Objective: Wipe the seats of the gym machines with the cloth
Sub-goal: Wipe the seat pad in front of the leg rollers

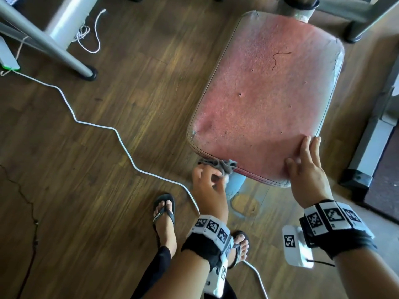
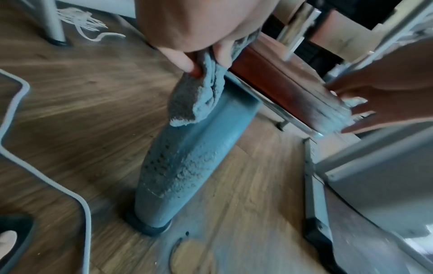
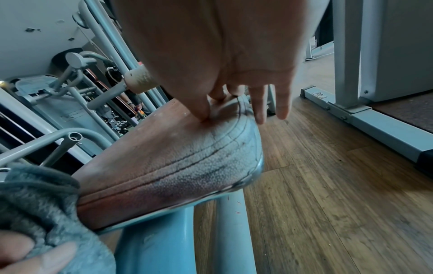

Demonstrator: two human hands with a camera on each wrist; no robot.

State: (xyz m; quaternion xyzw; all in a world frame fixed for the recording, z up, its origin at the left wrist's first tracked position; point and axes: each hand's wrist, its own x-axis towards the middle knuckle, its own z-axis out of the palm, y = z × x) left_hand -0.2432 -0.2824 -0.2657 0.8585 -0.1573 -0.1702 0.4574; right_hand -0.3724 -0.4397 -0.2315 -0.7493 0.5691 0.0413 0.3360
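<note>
A worn red padded seat [image 1: 263, 93] fills the upper right of the head view, on a blue-grey post [image 2: 182, 166]. My left hand [image 1: 206, 182] grips a bunched grey cloth [image 1: 218, 165] against the seat's near front edge; the cloth [image 2: 199, 92] hangs down over the post. My right hand [image 1: 306, 165] lies flat on the seat's near right corner, fingers straight, thumb on the top. In the right wrist view the fingers [image 3: 260, 105] reach past the corner of the seat [image 3: 168, 157], and the cloth [image 3: 42, 200] shows at the lower left.
A white cable [image 1: 103, 126] snakes across the wooden floor [image 1: 108, 180] to my sandalled feet [image 1: 164, 214]. Grey machine legs [image 1: 54, 46] stand at upper left. A grey machine base [image 1: 367, 147] lies along the right. More frame tubes [image 3: 70, 111] sit behind the seat.
</note>
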